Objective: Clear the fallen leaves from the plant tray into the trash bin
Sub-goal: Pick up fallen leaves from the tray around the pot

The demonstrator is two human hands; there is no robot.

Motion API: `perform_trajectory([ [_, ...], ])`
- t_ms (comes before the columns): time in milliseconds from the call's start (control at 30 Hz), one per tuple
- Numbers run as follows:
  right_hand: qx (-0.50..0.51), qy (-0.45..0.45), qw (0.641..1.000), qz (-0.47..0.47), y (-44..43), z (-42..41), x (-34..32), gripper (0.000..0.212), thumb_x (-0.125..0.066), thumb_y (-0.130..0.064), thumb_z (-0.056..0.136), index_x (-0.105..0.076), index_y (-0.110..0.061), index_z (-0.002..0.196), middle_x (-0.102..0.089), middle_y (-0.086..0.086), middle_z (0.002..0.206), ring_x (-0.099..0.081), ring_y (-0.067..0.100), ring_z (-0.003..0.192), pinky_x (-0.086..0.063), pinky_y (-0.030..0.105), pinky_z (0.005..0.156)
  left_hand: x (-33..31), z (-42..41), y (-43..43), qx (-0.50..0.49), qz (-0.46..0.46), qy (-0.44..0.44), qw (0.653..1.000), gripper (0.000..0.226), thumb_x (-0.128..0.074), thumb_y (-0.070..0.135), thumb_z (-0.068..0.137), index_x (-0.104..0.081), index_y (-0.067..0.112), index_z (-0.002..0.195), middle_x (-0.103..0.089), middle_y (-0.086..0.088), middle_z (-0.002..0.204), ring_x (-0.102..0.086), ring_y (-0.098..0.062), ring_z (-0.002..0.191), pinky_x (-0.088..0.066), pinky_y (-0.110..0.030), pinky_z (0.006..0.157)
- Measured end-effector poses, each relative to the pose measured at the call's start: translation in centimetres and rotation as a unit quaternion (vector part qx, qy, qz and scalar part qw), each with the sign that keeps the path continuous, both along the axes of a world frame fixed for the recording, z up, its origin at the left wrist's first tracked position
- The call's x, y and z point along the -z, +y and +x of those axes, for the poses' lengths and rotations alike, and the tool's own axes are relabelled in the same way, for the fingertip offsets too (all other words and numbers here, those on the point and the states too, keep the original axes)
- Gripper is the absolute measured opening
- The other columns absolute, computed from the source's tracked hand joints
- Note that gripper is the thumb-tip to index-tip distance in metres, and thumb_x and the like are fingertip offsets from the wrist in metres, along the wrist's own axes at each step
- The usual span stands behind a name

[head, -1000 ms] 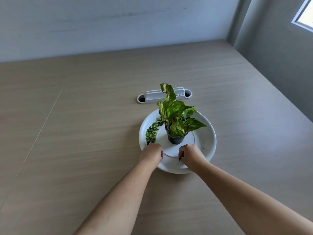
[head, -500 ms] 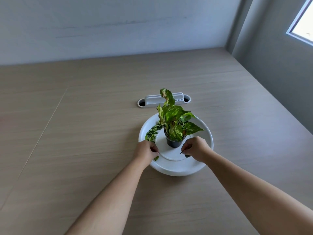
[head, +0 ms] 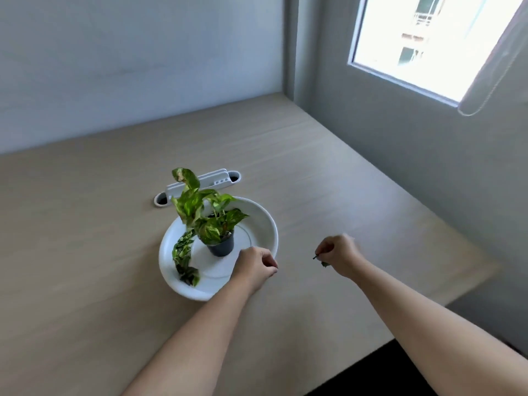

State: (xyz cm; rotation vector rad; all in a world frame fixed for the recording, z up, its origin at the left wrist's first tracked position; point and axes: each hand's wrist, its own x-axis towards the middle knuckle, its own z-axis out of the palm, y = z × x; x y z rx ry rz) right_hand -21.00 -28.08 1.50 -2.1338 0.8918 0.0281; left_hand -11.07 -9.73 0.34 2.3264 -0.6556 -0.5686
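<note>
1. Off the right edge of the tray, over bare tabletop, the right hand (head: 338, 254) pinches a small dark green leaf scrap (head: 323, 263) between thumb and curled fingertips. Half a second ago this hand was working inside the tray beside the pot, so the scrap has now left the tray.
2. The left hand (head: 254, 267) hovers over the tray's near-right rim with its fingers curled in. Whether they hold a leaf piece cannot be told.
3. The round white plastic plant tray (head: 267, 224) sits on the pale wood-grain table (head: 85, 224). A small black plastic pot (head: 220, 247) of variegated green-and-yellow foliage stands at its centre.
4. A long mottled green vine (head: 183, 258) lies curled along the tray's left floor. It is unclear whether it is fallen or still attached.
5. Just behind the tray is a white oblong cable port (head: 200, 182), and a bright window (head: 428, 38) is in the right-hand wall.
6. The trash bin is not in view. The camera has swung right, toward the table's edge, which suggests the scrap is being carried to the bin. The drop itself is still to do, and some foliage is still in the tray.
</note>
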Motion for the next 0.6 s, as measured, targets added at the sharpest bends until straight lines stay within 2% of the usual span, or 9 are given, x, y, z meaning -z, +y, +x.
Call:
perform_trajectory([
  [100,0.061,-0.006,0.998,-0.010,-5.3,-6.5,-0.8,0.030,-0.066,0.000,0.072,-0.063,-0.024,0.054,-0.064,0.001,0.054,-0.058,0.009,0.046,-0.045,0.017,0.048,-1.6,-4.3,-6.9,0.067,-0.018,-0.013,0.998,0.007,-0.072,0.006,0.073,-0.076,0.011,0.074,-0.076,-0.007,0.076,-0.062,-0.010,0.064,-0.052,-0.022,0.068],
  [200,0.114,-0.017,0.993,-0.016,-11.4,-15.0,-1.7,0.022,-0.066,0.001,0.074,-0.068,-0.017,0.062,-0.067,0.008,0.062,-0.059,0.012,0.049,-0.048,0.022,0.054,-2.8,-10.4,-15.3,0.133,-0.030,-0.028,0.990,0.009,-0.071,0.003,0.072,-0.077,0.009,0.075,-0.075,-0.009,0.072,-0.063,-0.011,0.061,-0.053,-0.023,0.065],
  [267,0.153,-0.014,0.988,-0.025,-15.3,-21.2,-2.0,0.015,-0.067,0.002,0.074,-0.072,-0.011,0.068,-0.066,0.007,0.065,-0.058,0.012,0.054,-0.045,0.017,0.055,-2.8,-15.4,-20.7,0.179,-0.037,-0.027,0.983,0.008,-0.071,0.000,0.073,-0.077,0.006,0.075,-0.070,-0.007,0.066,-0.061,-0.010,0.057,-0.050,-0.015,0.057],
  [333,0.206,-0.005,0.978,-0.040,-19.0,-28.0,-1.8,0.016,-0.069,0.001,0.071,-0.072,-0.014,0.066,-0.065,0.005,0.064,-0.058,0.014,0.057,-0.041,0.014,0.054,-2.3,-20.9,-25.8,0.233,-0.038,-0.032,0.971,0.008,-0.072,-0.001,0.072,-0.076,0.003,0.077,-0.067,-0.005,0.068,-0.058,-0.008,0.058,-0.041,-0.005,0.051],
  [400,0.265,0.001,0.964,-0.035,-22.4,-35.1,-1.2,0.022,-0.070,0.002,0.069,-0.067,-0.018,0.060,-0.064,0.007,0.062,-0.056,0.013,0.052,-0.040,0.013,0.052,-1.7,-26.6,-30.6,0.301,-0.027,-0.046,0.952,0.009,-0.073,0.001,0.070,-0.076,0.004,0.078,-0.073,-0.008,0.076,-0.063,-0.012,0.069,-0.046,-0.013,0.061],
  [467,0.331,0.020,0.943,-0.025,-25.0,-42.0,-0.2,0.020,-0.070,0.002,0.069,-0.068,-0.017,0.061,-0.064,0.007,0.062,-0.057,0.015,0.055,-0.037,0.006,0.046,-1.1,-32.2,-34.7,0.362,-0.014,-0.049,0.931,0.008,-0.073,0.005,0.070,-0.074,0.006,0.078,-0.076,-0.009,0.082,-0.067,-0.017,0.078,-0.047,-0.022,0.069],
  [533,0.392,0.030,0.920,-0.011,-26.4,-47.7,1.1,0.024,-0.070,0.001,0.069,-0.065,-0.019,0.058,-0.063,0.006,0.062,-0.060,0.016,0.062,-0.036,0.003,0.044,-0.2,-36.9,-37.9,0.409,0.001,-0.048,0.911,0.006,-0.072,0.008,0.071,-0.074,0.009,0.077,-0.076,-0.006,0.081,-0.068,-0.015,0.080,-0.043,-0.017,0.068],
  [600,0.429,0.042,0.903,0.006,-26.7,-51.3,2.8,0.023,-0.069,0.001,0.070,-0.066,-0.019,0.058,-0.064,0.006,0.064,-0.060,0.015,0.065,-0.040,0.010,0.049,1.2,-40.0,-39.9,0.440,0.019,-0.040,0.897,0.005,-0.073,0.009,0.072,-0.074,0.012,0.076,-0.074,-0.001,0.076,-0.066,-0.012,0.077,-0.041,-0.015,0.069],
])
